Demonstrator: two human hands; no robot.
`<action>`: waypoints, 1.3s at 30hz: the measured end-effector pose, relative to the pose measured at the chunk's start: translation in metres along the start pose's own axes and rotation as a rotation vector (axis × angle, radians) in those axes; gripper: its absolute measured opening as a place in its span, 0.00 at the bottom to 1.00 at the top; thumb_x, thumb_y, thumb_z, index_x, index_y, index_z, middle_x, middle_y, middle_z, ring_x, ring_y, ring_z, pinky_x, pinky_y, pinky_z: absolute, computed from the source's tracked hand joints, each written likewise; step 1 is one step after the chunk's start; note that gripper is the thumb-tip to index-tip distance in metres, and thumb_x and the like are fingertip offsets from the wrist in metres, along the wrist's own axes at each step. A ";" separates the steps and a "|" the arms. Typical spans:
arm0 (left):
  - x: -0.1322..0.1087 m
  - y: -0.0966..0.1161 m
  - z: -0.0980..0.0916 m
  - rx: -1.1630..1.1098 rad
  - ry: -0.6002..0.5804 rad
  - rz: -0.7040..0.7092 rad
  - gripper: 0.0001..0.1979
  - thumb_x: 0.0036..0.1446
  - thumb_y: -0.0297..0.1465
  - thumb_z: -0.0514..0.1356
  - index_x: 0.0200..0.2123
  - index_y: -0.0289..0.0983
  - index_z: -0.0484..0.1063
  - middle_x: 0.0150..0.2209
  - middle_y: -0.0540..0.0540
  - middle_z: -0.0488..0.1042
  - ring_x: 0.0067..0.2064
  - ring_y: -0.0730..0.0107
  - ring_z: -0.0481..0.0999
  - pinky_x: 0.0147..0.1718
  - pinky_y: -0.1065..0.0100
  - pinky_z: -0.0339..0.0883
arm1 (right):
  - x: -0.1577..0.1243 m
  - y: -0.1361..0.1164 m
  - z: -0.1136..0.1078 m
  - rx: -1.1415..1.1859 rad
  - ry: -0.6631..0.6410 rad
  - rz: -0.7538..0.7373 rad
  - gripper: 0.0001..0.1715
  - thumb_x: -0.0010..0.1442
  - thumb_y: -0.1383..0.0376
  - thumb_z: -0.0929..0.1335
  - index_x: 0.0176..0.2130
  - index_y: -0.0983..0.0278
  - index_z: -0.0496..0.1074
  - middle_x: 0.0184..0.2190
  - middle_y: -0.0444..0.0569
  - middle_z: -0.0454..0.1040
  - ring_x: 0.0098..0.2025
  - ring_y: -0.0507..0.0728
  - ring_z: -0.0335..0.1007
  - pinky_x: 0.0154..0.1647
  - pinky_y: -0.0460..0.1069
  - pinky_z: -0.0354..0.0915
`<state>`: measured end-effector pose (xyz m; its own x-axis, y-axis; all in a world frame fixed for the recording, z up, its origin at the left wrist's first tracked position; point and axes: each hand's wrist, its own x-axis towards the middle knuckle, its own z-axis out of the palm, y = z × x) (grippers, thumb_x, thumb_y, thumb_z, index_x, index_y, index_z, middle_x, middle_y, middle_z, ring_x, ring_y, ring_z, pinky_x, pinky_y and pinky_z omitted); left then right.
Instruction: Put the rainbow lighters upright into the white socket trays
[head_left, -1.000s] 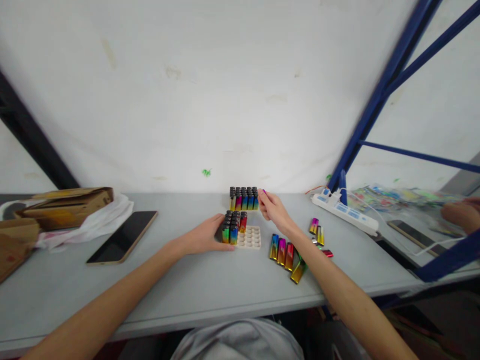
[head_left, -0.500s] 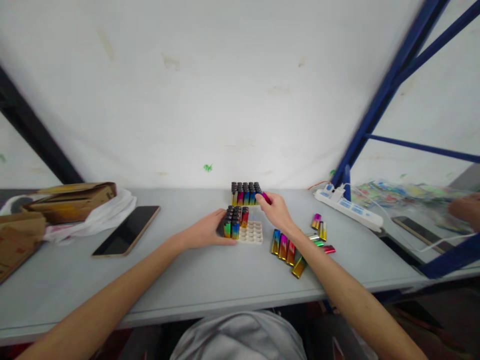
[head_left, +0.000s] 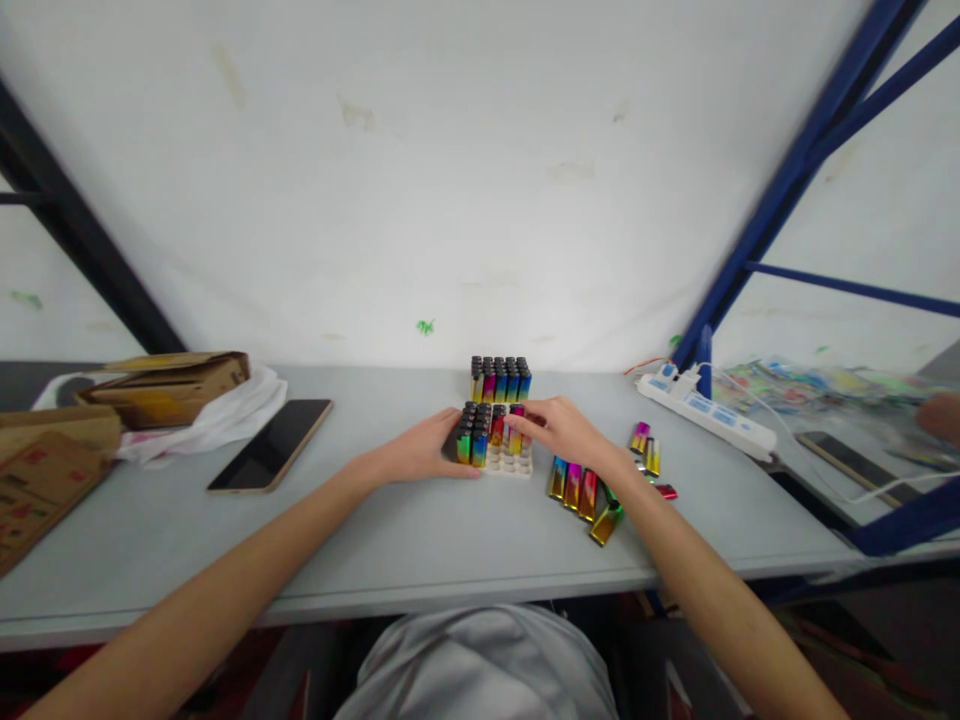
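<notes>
A white tray (head_left: 511, 465) with round holes lies in the middle of the table. Upright lighters with black tops and shiny coloured bodies, among them a blue one (head_left: 479, 450), fill its left side. My left hand (head_left: 424, 447) is wrapped round that left end, thumb along the near edge. Between the fingertips of my right hand (head_left: 566, 432) is a pink and yellow lighter (head_left: 516, 438), upright over the tray's right part beside a red lighter (head_left: 498, 428). Whether its base sits in a hole I cannot tell. Loose lighters (head_left: 572, 488) lie right of the tray, partly under my right forearm.
Behind the tray stands a block of upright lighters (head_left: 501, 382) near the wall. A phone (head_left: 274, 447), cardboard boxes (head_left: 172, 395) and a white plastic bag (head_left: 262, 392) are on the left. At right are a power strip (head_left: 709, 415), a blue frame and another person's hand (head_left: 937, 415).
My right hand has brought the pink lighter from beside the rear block down toward me, over the tray. The left hand keeps its hold. The whole view has shifted slightly.
</notes>
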<state>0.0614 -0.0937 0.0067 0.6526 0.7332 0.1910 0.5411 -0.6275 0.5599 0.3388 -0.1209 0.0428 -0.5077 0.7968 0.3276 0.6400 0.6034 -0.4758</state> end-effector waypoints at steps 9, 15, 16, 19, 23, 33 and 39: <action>-0.001 0.003 0.000 -0.002 0.010 -0.001 0.38 0.48 0.52 0.73 0.57 0.39 0.72 0.56 0.40 0.78 0.57 0.43 0.76 0.60 0.49 0.69 | 0.006 -0.004 0.017 0.054 -0.001 -0.001 0.23 0.72 0.50 0.67 0.32 0.62 0.74 0.25 0.46 0.75 0.26 0.54 0.64 0.32 0.48 0.57; 0.000 0.001 0.000 -0.009 0.006 0.003 0.38 0.48 0.52 0.73 0.56 0.38 0.72 0.56 0.39 0.77 0.57 0.42 0.76 0.60 0.49 0.69 | 0.006 -0.006 0.024 -0.047 -0.056 -0.012 0.20 0.71 0.53 0.69 0.32 0.62 0.75 0.25 0.46 0.73 0.26 0.54 0.64 0.32 0.48 0.57; 0.000 0.001 0.000 -0.008 0.004 0.003 0.39 0.47 0.53 0.73 0.57 0.38 0.72 0.56 0.39 0.77 0.58 0.42 0.76 0.61 0.49 0.69 | 0.006 -0.006 0.025 -0.095 -0.044 0.019 0.20 0.71 0.53 0.70 0.30 0.62 0.75 0.24 0.46 0.73 0.26 0.54 0.64 0.32 0.48 0.56; 0.000 0.000 0.000 0.001 -0.005 -0.006 0.39 0.48 0.52 0.73 0.58 0.38 0.71 0.56 0.39 0.77 0.58 0.43 0.76 0.61 0.50 0.68 | 0.006 -0.006 0.018 -0.183 -0.040 0.065 0.23 0.68 0.50 0.72 0.28 0.62 0.75 0.24 0.48 0.74 0.26 0.55 0.65 0.31 0.48 0.55; 0.000 -0.001 0.000 0.003 -0.024 -0.010 0.38 0.50 0.51 0.72 0.59 0.38 0.70 0.59 0.38 0.75 0.60 0.44 0.74 0.63 0.50 0.67 | -0.010 -0.008 -0.021 -0.100 -0.057 0.044 0.29 0.73 0.45 0.63 0.33 0.62 0.77 0.28 0.47 0.77 0.29 0.55 0.69 0.34 0.49 0.61; 0.000 0.001 -0.002 -0.008 -0.011 -0.019 0.38 0.49 0.53 0.73 0.58 0.40 0.71 0.57 0.39 0.76 0.58 0.44 0.75 0.62 0.48 0.68 | -0.158 0.008 -0.022 -0.379 -0.060 0.228 0.42 0.68 0.40 0.65 0.74 0.49 0.60 0.79 0.52 0.46 0.79 0.73 0.38 0.76 0.71 0.47; 0.000 -0.001 -0.002 0.018 -0.010 -0.028 0.38 0.49 0.54 0.72 0.58 0.42 0.71 0.56 0.41 0.76 0.57 0.44 0.76 0.60 0.50 0.70 | -0.137 0.020 -0.003 -0.378 -0.095 0.288 0.42 0.72 0.40 0.60 0.76 0.54 0.57 0.79 0.55 0.45 0.79 0.68 0.41 0.77 0.71 0.40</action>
<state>0.0601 -0.0929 0.0075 0.6420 0.7483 0.1672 0.5688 -0.6110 0.5506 0.4224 -0.2181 -0.0092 -0.3188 0.9372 0.1417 0.9178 0.3425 -0.2009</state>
